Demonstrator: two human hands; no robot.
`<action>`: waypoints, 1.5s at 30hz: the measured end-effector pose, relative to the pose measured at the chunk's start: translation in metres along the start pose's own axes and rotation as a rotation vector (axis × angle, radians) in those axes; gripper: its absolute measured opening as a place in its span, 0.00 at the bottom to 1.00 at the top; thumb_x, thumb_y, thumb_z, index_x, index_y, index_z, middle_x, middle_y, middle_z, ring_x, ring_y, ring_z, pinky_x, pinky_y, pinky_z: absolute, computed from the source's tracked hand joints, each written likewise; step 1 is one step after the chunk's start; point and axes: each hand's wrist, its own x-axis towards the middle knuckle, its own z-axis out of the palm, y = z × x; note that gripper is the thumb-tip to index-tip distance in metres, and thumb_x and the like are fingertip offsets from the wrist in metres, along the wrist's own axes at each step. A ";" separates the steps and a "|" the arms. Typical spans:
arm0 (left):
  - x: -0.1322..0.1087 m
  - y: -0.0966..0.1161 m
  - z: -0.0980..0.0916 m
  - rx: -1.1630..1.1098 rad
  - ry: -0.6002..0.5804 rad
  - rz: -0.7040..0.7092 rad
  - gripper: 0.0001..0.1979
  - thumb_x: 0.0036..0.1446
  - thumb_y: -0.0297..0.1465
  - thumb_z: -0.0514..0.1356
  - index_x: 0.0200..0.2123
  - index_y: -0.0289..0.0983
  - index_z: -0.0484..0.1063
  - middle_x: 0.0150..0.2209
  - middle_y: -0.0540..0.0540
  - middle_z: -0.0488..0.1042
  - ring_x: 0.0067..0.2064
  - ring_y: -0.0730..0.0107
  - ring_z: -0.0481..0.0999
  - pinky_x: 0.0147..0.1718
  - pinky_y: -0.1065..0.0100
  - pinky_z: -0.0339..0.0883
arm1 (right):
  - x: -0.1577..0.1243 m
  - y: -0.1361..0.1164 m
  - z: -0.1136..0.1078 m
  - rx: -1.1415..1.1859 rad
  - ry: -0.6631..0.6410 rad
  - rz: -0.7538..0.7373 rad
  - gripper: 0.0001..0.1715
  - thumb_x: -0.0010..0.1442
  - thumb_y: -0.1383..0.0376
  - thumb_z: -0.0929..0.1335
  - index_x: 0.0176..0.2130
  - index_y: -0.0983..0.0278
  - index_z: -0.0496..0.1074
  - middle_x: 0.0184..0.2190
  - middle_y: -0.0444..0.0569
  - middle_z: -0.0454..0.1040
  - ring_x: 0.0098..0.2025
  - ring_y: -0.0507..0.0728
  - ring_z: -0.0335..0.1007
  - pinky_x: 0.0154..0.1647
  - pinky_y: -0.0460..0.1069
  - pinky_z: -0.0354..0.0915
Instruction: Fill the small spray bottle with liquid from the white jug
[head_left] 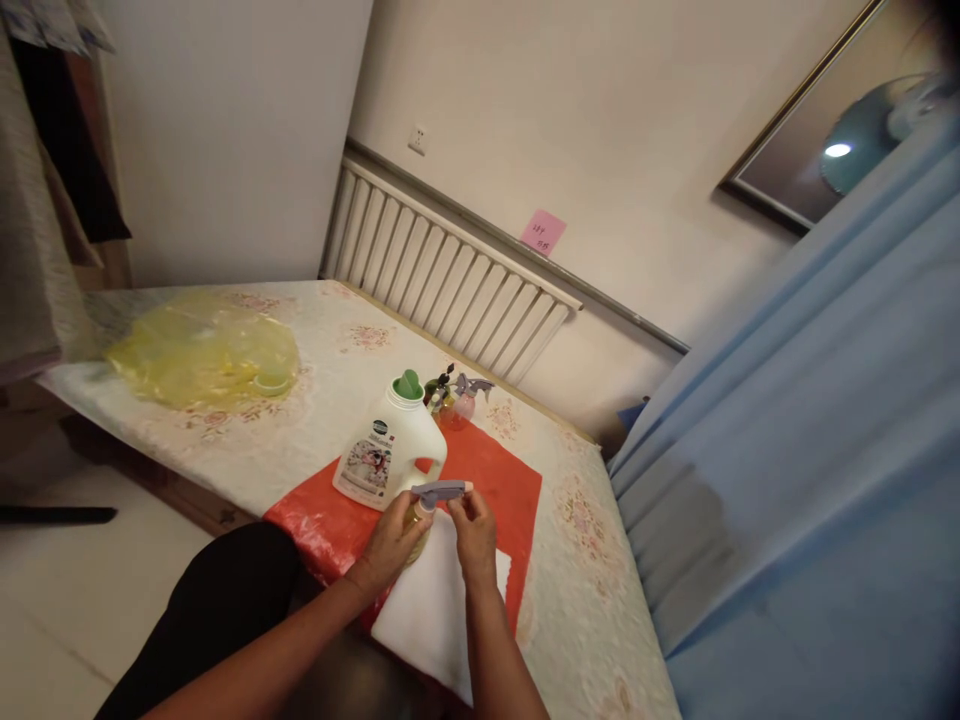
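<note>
My left hand (392, 545) is wrapped round a small spray bottle (418, 540) with yellowish contents. Its grey trigger head (441, 490) points to the right. My right hand (474, 528) pinches near the nozzle end, with the fingers closed on the trigger head. Just beyond my hands stands a large white detergent jug (386, 450) with a printed label. Its neck is uncapped and shows a green spout inside. A white cloth (424, 620) lies beneath my hands on a red sheet (506, 480).
Behind the jug stand a pink spray bottle (465, 402) and a dark pump bottle (437, 390). A crumpled yellow plastic bag (199, 350) lies on the left of the floral tablecloth (367, 365). A radiator (442, 270) lines the wall; a blue curtain (787, 430) hangs at right.
</note>
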 end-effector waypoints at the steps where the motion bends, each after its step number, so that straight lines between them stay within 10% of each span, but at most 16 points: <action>1: 0.000 0.000 0.000 -0.007 -0.001 0.002 0.12 0.56 0.34 0.58 0.43 0.38 0.67 0.41 0.45 0.74 0.44 0.59 0.73 0.45 0.59 0.66 | 0.000 0.001 0.000 -0.003 0.010 0.000 0.10 0.54 0.62 0.67 0.34 0.64 0.75 0.27 0.43 0.74 0.32 0.55 0.68 0.35 0.47 0.64; 45: 0.000 0.003 -0.003 -0.042 0.008 -0.005 0.11 0.58 0.36 0.55 0.42 0.39 0.69 0.40 0.44 0.75 0.43 0.61 0.74 0.45 0.61 0.66 | -0.021 -0.001 0.001 -0.032 -0.032 -0.013 0.05 0.52 0.65 0.68 0.33 0.64 0.72 0.25 0.40 0.66 0.28 0.52 0.59 0.31 0.46 0.60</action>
